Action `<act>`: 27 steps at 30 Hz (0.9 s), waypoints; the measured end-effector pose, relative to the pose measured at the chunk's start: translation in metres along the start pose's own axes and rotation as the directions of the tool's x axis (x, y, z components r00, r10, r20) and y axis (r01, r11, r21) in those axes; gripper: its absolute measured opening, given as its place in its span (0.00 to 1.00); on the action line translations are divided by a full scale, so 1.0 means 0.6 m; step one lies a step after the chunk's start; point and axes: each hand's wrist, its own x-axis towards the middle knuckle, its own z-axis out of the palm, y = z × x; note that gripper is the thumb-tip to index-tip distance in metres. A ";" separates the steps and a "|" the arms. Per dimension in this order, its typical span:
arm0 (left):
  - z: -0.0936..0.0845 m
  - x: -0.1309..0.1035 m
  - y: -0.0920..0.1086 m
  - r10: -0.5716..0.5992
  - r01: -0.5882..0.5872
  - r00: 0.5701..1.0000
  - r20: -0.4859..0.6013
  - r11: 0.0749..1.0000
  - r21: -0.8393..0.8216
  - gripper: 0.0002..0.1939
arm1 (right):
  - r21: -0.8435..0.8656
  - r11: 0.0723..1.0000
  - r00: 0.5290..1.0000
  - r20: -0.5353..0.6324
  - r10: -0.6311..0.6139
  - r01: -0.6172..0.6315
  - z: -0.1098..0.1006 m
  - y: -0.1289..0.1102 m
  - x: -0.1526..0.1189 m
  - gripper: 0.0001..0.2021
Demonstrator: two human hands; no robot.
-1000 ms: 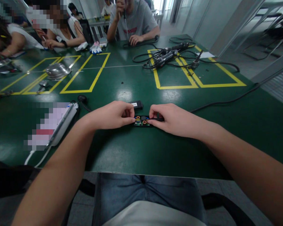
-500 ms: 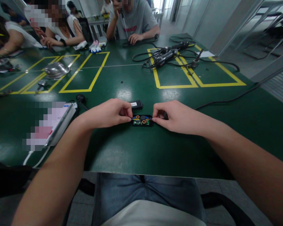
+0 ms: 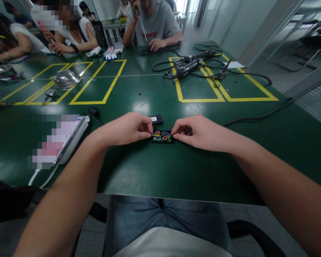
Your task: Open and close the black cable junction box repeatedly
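Observation:
A small open black case (image 3: 163,137) lies on the green table, with a circuit board, two copper-coloured rings and blue and yellow wires inside. My left hand (image 3: 135,128) pinches at its left end, thumb and index finger together. At the right end, my right hand (image 3: 194,131) pinches in the same way. Whether the fingertips grip the case's ends or the cables there is too small to tell. Just behind the case sits a black ribbed cover (image 3: 157,119) with a white label, close to my left fingers.
A phone (image 3: 61,142) with a white cable lies at the left, near a round black object (image 3: 94,112). Tools with black cables (image 3: 189,66) are at the back right. Metal parts (image 3: 66,78) lie back left. People sit across the table (image 3: 139,178).
The view has shifted slightly, moving the table's objects a little to the right. Both hands keep their pinches at the case's ends; the right hand's other fingers have shifted slightly.

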 end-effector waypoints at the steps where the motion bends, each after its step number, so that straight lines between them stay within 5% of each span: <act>1: 0.001 0.000 0.000 0.013 -0.013 1.000 0.005 1.000 -0.010 0.03 | 0.008 1.000 1.000 0.002 0.006 -0.006 0.000 0.002 0.000 0.07; 9: 0.006 0.002 -0.004 0.031 -0.031 1.000 -0.002 0.999 -0.026 0.03 | 0.070 0.998 1.000 -0.013 0.007 -0.006 0.003 0.010 0.005 0.05; 19: 0.012 0.009 -0.001 -0.023 0.022 0.999 -0.045 1.000 -0.015 0.03 | -0.020 0.993 0.991 -0.065 -0.115 0.114 0.002 0.017 0.004 0.04; 27: 0.009 0.007 -0.008 0.041 -0.041 0.996 -0.078 0.999 -0.006 0.04 | -0.116 0.978 0.981 -0.060 -0.184 0.176 0.001 0.014 0.003 0.06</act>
